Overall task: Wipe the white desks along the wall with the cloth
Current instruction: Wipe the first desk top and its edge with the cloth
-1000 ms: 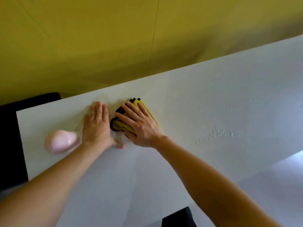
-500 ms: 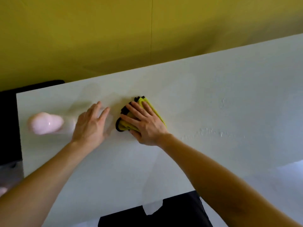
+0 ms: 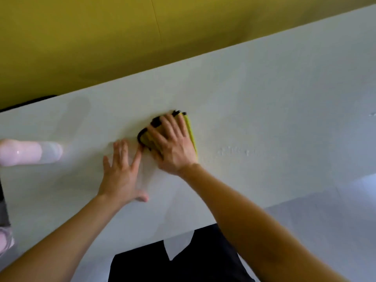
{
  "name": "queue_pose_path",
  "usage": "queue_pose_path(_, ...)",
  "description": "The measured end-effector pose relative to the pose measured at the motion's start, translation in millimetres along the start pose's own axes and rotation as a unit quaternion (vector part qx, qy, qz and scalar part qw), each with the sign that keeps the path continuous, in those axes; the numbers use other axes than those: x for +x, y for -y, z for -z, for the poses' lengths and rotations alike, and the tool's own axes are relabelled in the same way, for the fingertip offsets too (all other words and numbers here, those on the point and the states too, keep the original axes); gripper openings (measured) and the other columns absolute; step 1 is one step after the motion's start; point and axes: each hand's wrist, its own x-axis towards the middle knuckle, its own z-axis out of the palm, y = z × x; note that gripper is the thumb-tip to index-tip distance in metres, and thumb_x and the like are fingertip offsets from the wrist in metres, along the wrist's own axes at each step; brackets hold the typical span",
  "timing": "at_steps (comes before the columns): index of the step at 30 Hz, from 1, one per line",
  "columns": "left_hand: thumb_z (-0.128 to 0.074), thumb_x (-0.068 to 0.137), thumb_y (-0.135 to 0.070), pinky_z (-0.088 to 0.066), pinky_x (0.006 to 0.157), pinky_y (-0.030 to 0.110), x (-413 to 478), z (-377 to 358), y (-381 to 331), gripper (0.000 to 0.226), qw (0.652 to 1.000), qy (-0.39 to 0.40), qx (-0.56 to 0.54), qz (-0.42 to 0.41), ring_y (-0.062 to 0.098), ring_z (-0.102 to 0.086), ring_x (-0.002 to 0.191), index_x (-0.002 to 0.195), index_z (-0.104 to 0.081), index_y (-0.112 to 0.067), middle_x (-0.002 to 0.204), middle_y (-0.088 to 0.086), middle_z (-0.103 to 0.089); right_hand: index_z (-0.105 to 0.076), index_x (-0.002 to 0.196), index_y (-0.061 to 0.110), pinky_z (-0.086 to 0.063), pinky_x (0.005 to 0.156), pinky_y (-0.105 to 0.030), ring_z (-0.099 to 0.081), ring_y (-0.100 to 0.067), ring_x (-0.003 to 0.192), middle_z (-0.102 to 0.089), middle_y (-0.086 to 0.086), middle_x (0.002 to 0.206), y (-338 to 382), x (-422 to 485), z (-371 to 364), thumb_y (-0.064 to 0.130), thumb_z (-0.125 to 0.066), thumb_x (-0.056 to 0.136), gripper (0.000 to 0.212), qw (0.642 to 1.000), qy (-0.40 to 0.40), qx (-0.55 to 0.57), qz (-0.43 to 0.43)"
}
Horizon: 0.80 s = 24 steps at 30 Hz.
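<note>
One folded yellow cloth (image 3: 190, 132) with black edging lies on the white desk (image 3: 264, 98), pressed flat under the right hand (image 3: 173, 147), whose straight fingers are slightly spread. Just beside it, the left hand (image 3: 122, 176) rests palm down with its fingers spread, a blurred pink object (image 3: 26, 152) lies farther left, and a yellow wall (image 3: 122, 37) runs behind.

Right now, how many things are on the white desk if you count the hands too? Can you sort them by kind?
Hands: 2, the left hand flat on the desk, the right hand flat on the cloth
Yellow cloth with a black edge: 1
Pink shiny thing, too blurred to name: 1
Total: 4
</note>
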Motion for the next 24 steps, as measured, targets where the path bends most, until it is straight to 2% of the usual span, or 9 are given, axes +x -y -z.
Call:
queue_pose_path(2, -0.094, 0.033, -0.084, -0.028, 0.122, 0.075, 2, -1, -1, 0.172, 1.0, -0.001, 0.007, 0.008, 0.053, 0.006, 0.164, 0.172, -0.022, -0.013, 0.174, 0.032, 0.011, -0.054, 0.16, 0.027, -0.013, 0.133, -0.061, -0.028, -0.038, 0.163, -0.038, -0.016, 0.172, 16, -17, -7, 0.043, -0.065, 0.093, 0.07, 0.991, 0.054, 0.016, 0.119)
queue_pose_path(5, -0.095, 0.033, -0.082, -0.026, 0.123, 0.077, 2, 0, -1, 0.18, 1.0, 0.003, -0.005, 0.001, 0.053, 0.009, 0.164, 0.174, -0.004, -0.019, 0.175, 0.029, 0.018, -0.06, 0.155, 0.024, -0.023, 0.13, -0.062, -0.036, -0.041, 0.16, -0.042, -0.017, 0.17, -59, -5, 15, 0.039, -0.069, 0.087, 0.07, 0.991, 0.019, 0.019, 0.128)
queue_pose_path(9, -0.097, 0.035, -0.079, -0.02, 0.125, 0.078, 0, 3, -1, 0.187, 1.0, 0.013, -0.018, -0.004, 0.05, 0.018, 0.164, 0.171, 0.018, -0.025, 0.174, 0.025, 0.028, -0.053, 0.158, 0.028, -0.026, 0.128, -0.065, -0.039, -0.044, 0.157, -0.045, -0.02, 0.168, -199, 17, 71, 0.036, -0.074, 0.089, 0.072, 0.981, -0.136, -0.047, -0.131)
queue_pose_path(12, -0.097, 0.039, -0.079, -0.016, 0.126, 0.077, 0, 4, -1, 0.184, 0.999, 0.026, -0.019, -0.002, 0.049, 0.022, 0.163, 0.171, 0.019, -0.023, 0.173, 0.025, 0.031, -0.041, 0.167, 0.021, -0.014, 0.134, -0.061, -0.029, -0.036, 0.163, -0.037, -0.013, 0.174, -172, 12, 65, 0.043, -0.063, 0.087, 0.086, 0.947, -0.15, -0.049, -0.28)
queue_pose_path(14, -0.095, 0.039, -0.081, -0.017, 0.126, 0.077, 1, 4, 0, 0.183, 1.0, 0.021, -0.012, -0.002, 0.05, 0.022, 0.163, 0.172, 0.017, -0.023, 0.173, 0.026, 0.031, -0.042, 0.166, 0.013, -0.014, 0.133, -0.06, -0.03, -0.037, 0.163, -0.042, -0.015, 0.171, -90, -12, 31, 0.037, -0.069, 0.085, 0.089, 0.975, -0.115, -0.023, -0.19)
queue_pose_path(16, -0.094, 0.037, -0.082, -0.02, 0.125, 0.078, 2, 2, 2, 0.183, 1.0, 0.018, -0.01, -0.006, 0.051, 0.02, 0.163, 0.173, 0.012, -0.021, 0.174, 0.026, 0.029, -0.038, 0.169, 0.016, -0.011, 0.134, -0.059, -0.023, -0.035, 0.165, -0.037, -0.014, 0.173, -14, -47, 6, 0.041, -0.069, 0.083, 0.095, 0.999, 0.034, -0.005, 0.034)
queue_pose_path(19, -0.094, 0.033, -0.083, -0.024, 0.122, 0.079, 3, 1, 1, 0.186, 1.0, 0.013, -0.004, -0.005, 0.052, 0.014, 0.163, 0.173, 0.012, -0.021, 0.174, 0.028, 0.023, -0.031, 0.172, 0.024, -0.01, 0.135, -0.056, -0.014, -0.029, 0.168, -0.027, -0.009, 0.179, -25, -72, 11, 0.047, -0.061, 0.091, 0.089, 0.966, 0.126, -0.024, 0.225)
queue_pose_path(21, -0.093, 0.035, -0.085, -0.024, 0.124, 0.077, 4, 5, -1, 0.185, 1.0, 0.013, 0.003, -0.004, 0.052, 0.013, 0.164, 0.172, 0.016, -0.022, 0.174, 0.029, 0.021, -0.038, 0.169, 0.023, -0.016, 0.134, -0.058, -0.02, -0.031, 0.167, -0.033, -0.008, 0.176, -86, -69, 35, 0.041, -0.068, 0.091, 0.085, 0.99, 0.049, -0.031, 0.125)
queue_pose_path(24, -0.09, 0.04, -0.087, -0.024, 0.125, 0.074, 2, 8, -4, 0.183, 1.0, 0.015, 0.012, -0.006, 0.051, 0.013, 0.164, 0.168, 0.025, -0.024, 0.172, 0.03, 0.024, -0.041, 0.167, 0.024, -0.018, 0.133, -0.06, -0.027, -0.035, 0.164, -0.041, -0.009, 0.172, -184, -73, 77, 0.032, -0.075, 0.086, 0.088, 0.98, -0.078, -0.06, -0.176)
